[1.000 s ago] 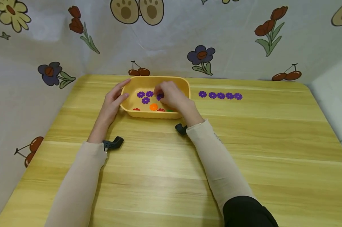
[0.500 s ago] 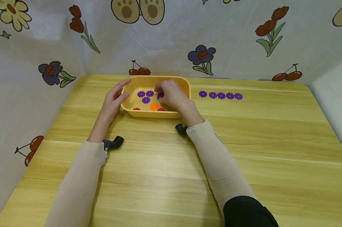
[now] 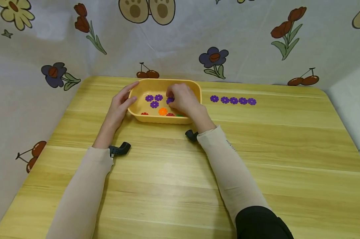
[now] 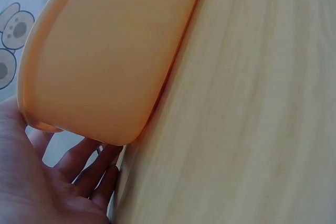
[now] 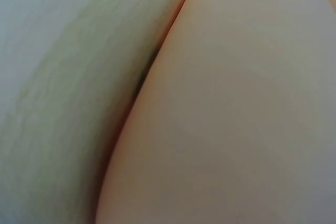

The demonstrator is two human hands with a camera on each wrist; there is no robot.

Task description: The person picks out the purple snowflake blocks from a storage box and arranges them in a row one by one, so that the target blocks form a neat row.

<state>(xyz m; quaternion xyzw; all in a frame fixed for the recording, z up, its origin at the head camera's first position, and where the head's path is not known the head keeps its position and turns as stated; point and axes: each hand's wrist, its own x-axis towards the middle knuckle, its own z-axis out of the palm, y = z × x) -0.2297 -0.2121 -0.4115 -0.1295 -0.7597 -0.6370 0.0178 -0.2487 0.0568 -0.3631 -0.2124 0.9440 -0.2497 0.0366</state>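
A yellow plastic bin stands near the table's far edge. My left hand holds its left end, thumb at the rim and fingers against the outer wall, as the left wrist view shows for the hand and bin. My right hand reaches inside, its thumb and forefinger pinching a purple notched snowflake disc that is partly hidden. Beside it lie three purple discs, an orange disc and red and green ones half hidden by the front wall. Only the bin's side fills the right wrist view's right part.
Several purple discs lie in a row on the wooden table, right of the bin. A patterned cloth hangs behind the table. Black camera mounts sit at both wrists.
The head view has shifted very slightly. Both hands keep their places at the bin, and the purple disc stays at the right fingertips.
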